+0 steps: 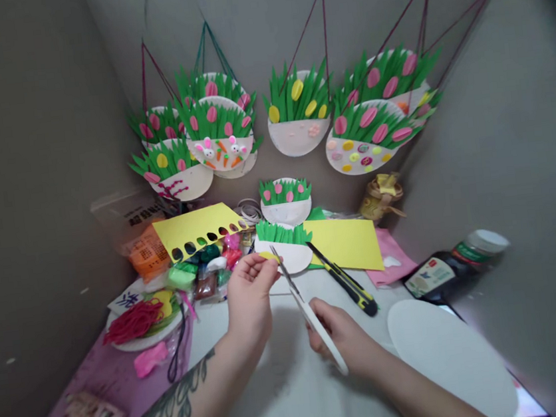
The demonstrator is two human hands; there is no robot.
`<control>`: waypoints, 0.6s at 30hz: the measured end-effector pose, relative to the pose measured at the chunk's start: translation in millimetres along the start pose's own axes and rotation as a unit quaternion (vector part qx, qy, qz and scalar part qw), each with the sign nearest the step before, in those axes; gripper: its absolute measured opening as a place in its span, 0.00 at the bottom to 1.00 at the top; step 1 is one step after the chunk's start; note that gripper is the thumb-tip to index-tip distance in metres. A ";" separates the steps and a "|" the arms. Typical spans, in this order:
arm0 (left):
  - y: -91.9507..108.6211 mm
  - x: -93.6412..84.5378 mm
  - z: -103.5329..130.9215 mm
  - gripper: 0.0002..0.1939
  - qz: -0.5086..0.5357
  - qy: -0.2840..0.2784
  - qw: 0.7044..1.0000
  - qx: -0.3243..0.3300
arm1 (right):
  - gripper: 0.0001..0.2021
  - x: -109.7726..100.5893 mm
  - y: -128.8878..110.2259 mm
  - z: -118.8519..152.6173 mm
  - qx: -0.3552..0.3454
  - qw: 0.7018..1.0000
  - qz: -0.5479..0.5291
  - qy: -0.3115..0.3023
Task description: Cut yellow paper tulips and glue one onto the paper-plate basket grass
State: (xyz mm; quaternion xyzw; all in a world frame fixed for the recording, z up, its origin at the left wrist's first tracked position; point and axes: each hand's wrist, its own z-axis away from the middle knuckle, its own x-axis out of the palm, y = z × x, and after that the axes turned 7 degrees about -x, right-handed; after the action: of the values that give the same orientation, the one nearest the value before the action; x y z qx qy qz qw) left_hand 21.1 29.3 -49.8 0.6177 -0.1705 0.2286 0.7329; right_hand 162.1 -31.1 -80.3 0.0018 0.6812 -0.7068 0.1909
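Between its thumb and fingers, my left hand (253, 285) pinches a small yellow paper piece (269, 256). My right hand (333, 336) is wrapped round the white handles of a pair of scissors (321, 337), whose blades point up and away beside the yellow piece. Just behind the blades lies a white half-plate pocket with green paper grass (287, 247). A yellow and black utility knife (344, 280) rests right of the scissors, partly over a yellow sheet (350, 244). Another yellow sheet with a row of cut-out holes (199, 225) lies behind my left hand.
Decorated plate baskets (300, 136) hang along the back wall. Clay packets (206, 285) and a plate with red string (135, 322) are at the left. At the right stand a dark bottle (452, 265), lying tilted, and a white oval board (450, 356).
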 end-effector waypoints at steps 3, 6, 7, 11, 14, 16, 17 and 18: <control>0.9 0.3 0.1 0.14 -0.002 0.002 1.000 -0.001 | 0.09 -1.7 0.1 0.6 0.007 1.000 -0.007 -0.005; 1.7 0.3 0.1 0.14 -0.005 -0.002 1.000 0.001 | 0.08 -3.5 1.0 1.6 0.009 1.000 -0.008 -0.006; 1.8 0.2 0.0 0.14 -0.005 -0.003 1.000 0.001 | 0.08 -4.0 1.4 1.8 0.009 1.000 -0.004 -0.004; 2.3 -0.1 -0.1 0.13 -0.006 -0.006 1.000 -0.002 | 0.08 -5.4 2.4 1.9 0.007 1.000 0.002 -0.002; 4.1 0.5 0.7 0.13 -0.006 -0.006 1.000 -0.005 | 0.08 -6.0 2.1 1.4 0.007 1.000 -0.008 -0.007; 6.1 1.1 1.6 0.13 -0.001 -0.004 1.000 -0.012 | 0.08 -6.3 1.6 1.5 0.004 1.000 -0.008 -0.006; 7.3 1.4 2.1 0.13 0.001 -0.003 1.000 -0.016 | 0.08 -6.5 1.4 1.7 0.004 1.000 -0.008 -0.005; 8.4 1.6 2.5 0.13 0.004 -0.003 1.000 -0.021 | 0.08 -6.6 1.3 2.0 0.004 1.000 -0.008 -0.006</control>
State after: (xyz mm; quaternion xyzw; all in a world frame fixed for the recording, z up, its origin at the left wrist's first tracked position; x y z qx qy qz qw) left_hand 18.0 28.1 -41.6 0.6024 -0.1794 0.2262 0.7442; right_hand 169.1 -31.3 -79.7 -0.0068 0.6771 -0.7111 0.1893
